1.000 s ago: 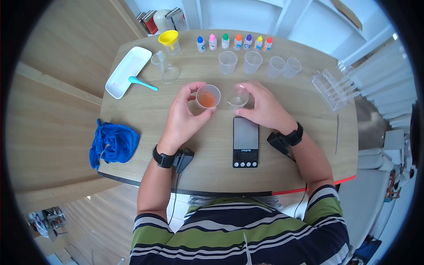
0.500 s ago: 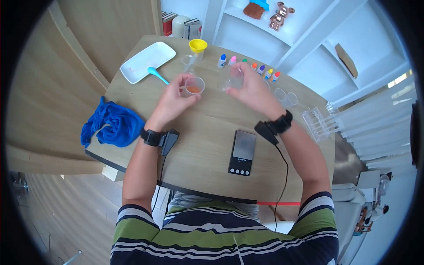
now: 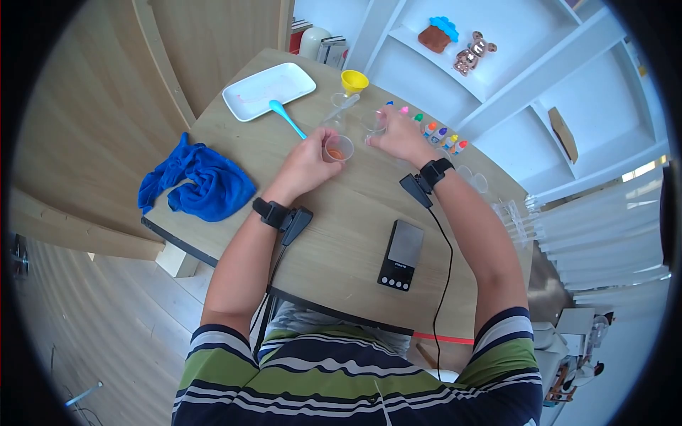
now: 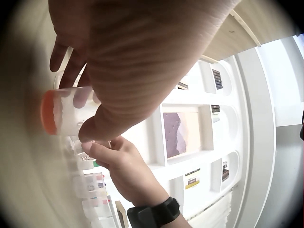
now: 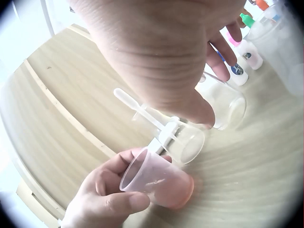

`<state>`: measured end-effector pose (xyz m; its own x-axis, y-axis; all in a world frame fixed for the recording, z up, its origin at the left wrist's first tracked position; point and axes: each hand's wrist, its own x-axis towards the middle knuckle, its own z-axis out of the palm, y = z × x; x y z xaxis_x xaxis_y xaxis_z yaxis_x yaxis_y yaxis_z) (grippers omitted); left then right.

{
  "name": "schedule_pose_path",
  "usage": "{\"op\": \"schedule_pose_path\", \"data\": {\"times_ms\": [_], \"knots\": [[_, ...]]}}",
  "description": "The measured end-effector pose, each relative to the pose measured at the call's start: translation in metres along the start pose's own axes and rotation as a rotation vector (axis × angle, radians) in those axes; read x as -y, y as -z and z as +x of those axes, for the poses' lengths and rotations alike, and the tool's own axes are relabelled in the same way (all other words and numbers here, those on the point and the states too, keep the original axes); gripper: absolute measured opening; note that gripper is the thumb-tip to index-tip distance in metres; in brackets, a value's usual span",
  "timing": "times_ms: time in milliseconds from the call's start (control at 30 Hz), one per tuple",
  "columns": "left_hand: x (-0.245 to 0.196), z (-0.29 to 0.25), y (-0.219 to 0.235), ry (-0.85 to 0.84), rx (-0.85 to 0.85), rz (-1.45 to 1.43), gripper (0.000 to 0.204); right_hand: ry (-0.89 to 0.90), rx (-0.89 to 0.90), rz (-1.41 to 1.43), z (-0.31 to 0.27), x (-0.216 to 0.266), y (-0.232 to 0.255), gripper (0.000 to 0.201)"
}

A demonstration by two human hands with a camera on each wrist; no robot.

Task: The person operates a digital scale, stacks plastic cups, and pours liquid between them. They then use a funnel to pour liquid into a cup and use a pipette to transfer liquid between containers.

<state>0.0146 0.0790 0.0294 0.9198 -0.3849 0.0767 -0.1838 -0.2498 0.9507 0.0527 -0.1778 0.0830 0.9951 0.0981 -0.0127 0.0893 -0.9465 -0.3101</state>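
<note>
My left hand (image 3: 305,167) holds a clear plastic cup (image 3: 339,149) low over the table, fingers and thumb round its side. Orange liquid (image 5: 178,190) fills the bottom of this cup, seen from the side in the right wrist view. Farther back, my right hand (image 3: 403,135) grips a clear glass beaker (image 3: 371,122), with the thumb on the near side and fingers on the far side. Between the held cup and the tray, another clear beaker (image 5: 192,145) stands with a plastic dropper (image 5: 126,98) leaning in it.
A white tray (image 3: 245,106) with a blue spoon (image 3: 285,115) and a yellow funnel (image 3: 354,81) lie at the back left. Small dropper bottles (image 3: 431,128) line the back edge, near several clear cups (image 3: 479,183). A blue cloth (image 3: 213,186) and a black scale (image 3: 403,252) sit nearer.
My right hand has carried the glass beaker from just behind the scale to the back of the table. My left hand has shifted left with the cup. The head view has turned.
</note>
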Motion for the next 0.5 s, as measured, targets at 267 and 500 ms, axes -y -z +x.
{"op": "schedule_pose_path", "data": {"times_ms": [267, 500], "knots": [[0.006, 0.001, -0.002, -0.085, -0.086, 0.115, 0.058, -0.029, 0.026, -0.024, 0.004, -0.002, -0.005, 0.076], [0.005, 0.000, -0.001, -0.116, -0.100, 0.116, 0.059, -0.032, 0.044, 0.060, 0.003, -0.010, -0.006, 0.079]]}}
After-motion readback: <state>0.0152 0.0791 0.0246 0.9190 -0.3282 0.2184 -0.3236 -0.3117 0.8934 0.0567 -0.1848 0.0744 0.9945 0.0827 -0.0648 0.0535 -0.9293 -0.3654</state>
